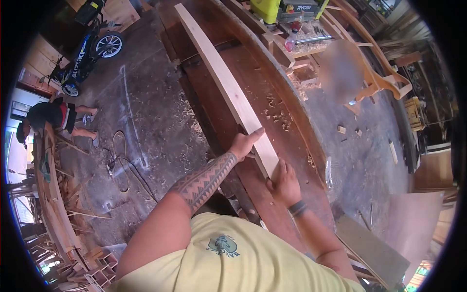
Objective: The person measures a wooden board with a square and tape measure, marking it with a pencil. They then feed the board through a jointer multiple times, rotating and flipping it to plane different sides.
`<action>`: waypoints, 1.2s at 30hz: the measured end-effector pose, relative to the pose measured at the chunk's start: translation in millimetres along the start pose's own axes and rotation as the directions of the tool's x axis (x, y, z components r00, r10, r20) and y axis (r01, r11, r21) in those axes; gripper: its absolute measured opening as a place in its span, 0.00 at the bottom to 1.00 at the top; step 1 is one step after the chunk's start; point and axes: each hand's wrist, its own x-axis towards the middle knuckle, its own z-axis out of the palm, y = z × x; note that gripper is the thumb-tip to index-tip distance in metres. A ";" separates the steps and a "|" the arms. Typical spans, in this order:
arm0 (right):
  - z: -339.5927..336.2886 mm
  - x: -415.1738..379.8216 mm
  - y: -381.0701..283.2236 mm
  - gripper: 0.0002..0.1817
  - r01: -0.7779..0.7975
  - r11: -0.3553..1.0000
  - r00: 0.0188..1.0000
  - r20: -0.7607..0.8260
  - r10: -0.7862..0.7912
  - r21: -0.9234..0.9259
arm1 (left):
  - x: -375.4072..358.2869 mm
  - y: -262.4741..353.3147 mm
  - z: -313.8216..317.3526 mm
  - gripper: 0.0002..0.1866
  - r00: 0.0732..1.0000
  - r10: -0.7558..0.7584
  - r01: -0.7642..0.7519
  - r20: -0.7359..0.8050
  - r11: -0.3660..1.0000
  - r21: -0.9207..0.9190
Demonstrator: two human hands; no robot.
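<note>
A long, pale wooden board (228, 90) slants away from me across a reddish-brown wooden work surface (243, 63), its near end close to my body. My left hand (244, 145) grips the board's left edge, thumb laid over the top and fingers hidden beneath. Around the near end, my right hand (286, 185) is closed, with fingers along the right side and thumb at the end face. Wood shavings (277, 119) lie on the brown surface to the right of the board.
Behind on the right, a lime-green Ryobi machine (306, 10) and a pink bottle (291, 41) stand on a bench. A cord (127, 170) loops over the floor at left. Farther left, another person (48, 117) bends over near a blue motorbike (82, 63).
</note>
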 end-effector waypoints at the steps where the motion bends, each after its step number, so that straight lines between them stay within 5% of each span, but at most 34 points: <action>1: 0.1 5.3 -1.5 0.49 -0.003 1.000 1.000 -0.003 0.003 0.011 | 4.4 2.8 -4.4 0.38 1.000 -0.004 0.004 0.007 1.000 0.010; 13: 7.6 50.4 -14.3 0.48 0.023 0.999 1.000 -0.004 -0.023 -0.026 | 41.2 29.2 -33.4 0.46 1.000 -0.005 0.004 0.024 1.000 0.024; 31: 13.6 117.8 -34.3 0.47 0.019 0.999 0.999 -0.028 -0.020 -0.032 | 71.3 80.4 -61.8 0.42 1.000 0.009 -0.009 0.008 1.000 0.012; 36: 16.0 140.4 -39.6 0.47 0.025 0.999 0.999 -0.038 -0.026 -0.038 | 97.5 76.2 -74.9 0.48 0.994 0.001 0.002 -0.111 1.000 0.022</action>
